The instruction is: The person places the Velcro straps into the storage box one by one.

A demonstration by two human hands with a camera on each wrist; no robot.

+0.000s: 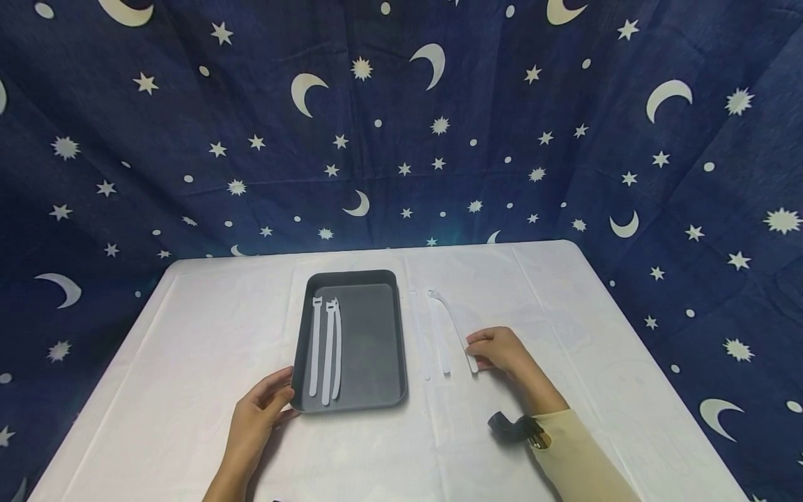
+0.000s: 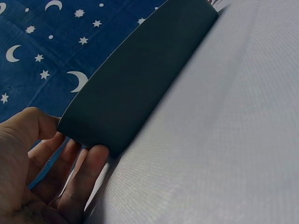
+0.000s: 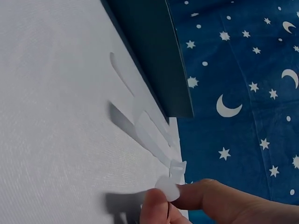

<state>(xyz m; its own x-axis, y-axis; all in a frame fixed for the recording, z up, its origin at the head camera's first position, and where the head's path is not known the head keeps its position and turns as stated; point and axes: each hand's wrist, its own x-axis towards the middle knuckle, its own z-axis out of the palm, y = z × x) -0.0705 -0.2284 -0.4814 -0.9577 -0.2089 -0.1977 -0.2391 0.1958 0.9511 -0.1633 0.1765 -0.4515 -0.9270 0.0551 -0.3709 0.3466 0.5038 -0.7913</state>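
At the lower left corner of a dark grey tray (image 1: 370, 341), my left hand (image 1: 254, 411) grips the wall, thumb on the rim and fingers against the outside. Three white cable straps with slotted heads lie lengthwise in the tray's left part, one of them a strap (image 1: 315, 348) nearest the left wall. My right hand (image 1: 505, 348) pinches another white cable strap (image 1: 458, 329) near its lower end, between thumb and fingers. That strap bends away toward its head, farther back. Beside it on the cloth lie two more straps, a nearer one (image 1: 441, 345) and a faint one (image 1: 421, 338) closer to the tray.
A white cloth (image 1: 207, 328) covers the table. Behind it hangs a dark blue curtain (image 1: 401, 174) with moons and stars. A black wrist mount (image 1: 511, 428) sits on the right forearm, at the cuff of a beige sleeve (image 1: 577, 453).
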